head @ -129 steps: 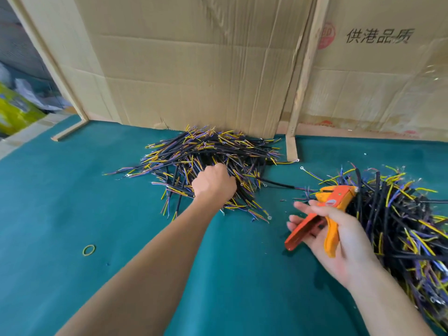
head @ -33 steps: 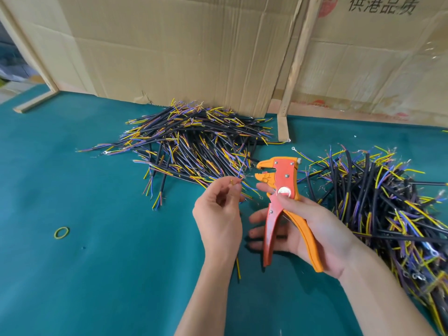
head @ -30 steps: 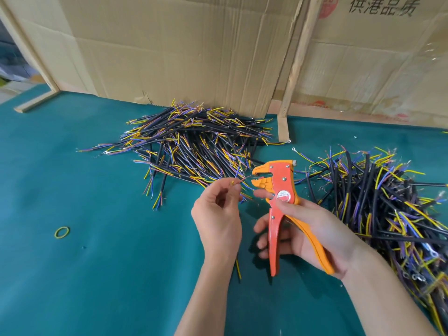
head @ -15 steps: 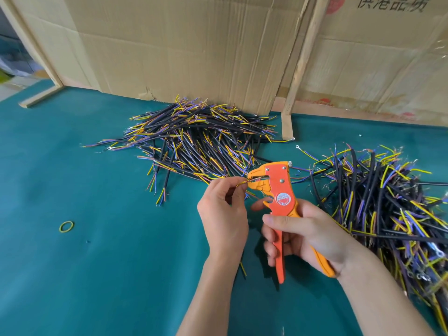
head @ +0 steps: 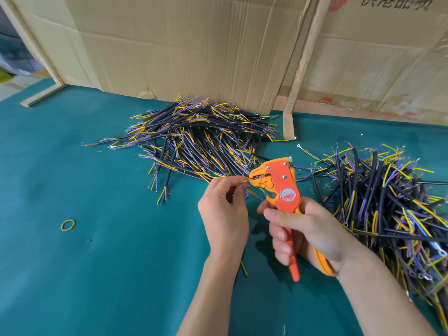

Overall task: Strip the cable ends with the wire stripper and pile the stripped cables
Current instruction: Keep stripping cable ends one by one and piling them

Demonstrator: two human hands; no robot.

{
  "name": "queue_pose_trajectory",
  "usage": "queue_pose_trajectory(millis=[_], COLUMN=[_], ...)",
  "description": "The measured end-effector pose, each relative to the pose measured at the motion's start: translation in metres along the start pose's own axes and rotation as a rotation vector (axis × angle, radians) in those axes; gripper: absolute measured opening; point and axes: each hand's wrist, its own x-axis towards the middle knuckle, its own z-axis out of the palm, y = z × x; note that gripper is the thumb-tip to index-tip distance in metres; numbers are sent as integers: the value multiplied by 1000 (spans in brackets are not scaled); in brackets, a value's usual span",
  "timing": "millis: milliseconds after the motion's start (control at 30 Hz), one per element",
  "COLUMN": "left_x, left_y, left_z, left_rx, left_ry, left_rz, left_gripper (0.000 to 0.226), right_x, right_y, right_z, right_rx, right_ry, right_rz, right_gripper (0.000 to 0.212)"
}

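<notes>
The left hand (head: 224, 215) pinches a thin, light, bendy cable (head: 243, 183) close to its tip, which sits in the wire stripper (head: 281, 190) mouth, while the right hand (head: 308, 235) squeezes the handles, so a near grip probably stops buckling.

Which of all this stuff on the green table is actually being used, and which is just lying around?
In use:
orange wire stripper
thin yellow wire
left hand
right hand
two heaps of black cables

Lying about:
yellow rubber band
brown cardboard sheets
wooden slat
</notes>
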Motion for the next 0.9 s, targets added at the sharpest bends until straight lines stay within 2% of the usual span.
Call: queue_pose_trajectory(millis=[233, 900], left_x=[0, 0], left_y=[0, -1], left_z=[0, 1], left_rx=[13, 11], left_ry=[5, -1], left_rz=[-3, 14], left_gripper=[18, 15], right_x=[-3, -2], right_y=[-1, -1], right_z=[-4, -2], right_rx=[8, 0], right_ry=[-69, -38], right_rz=[23, 1], right_gripper=[23, 16])
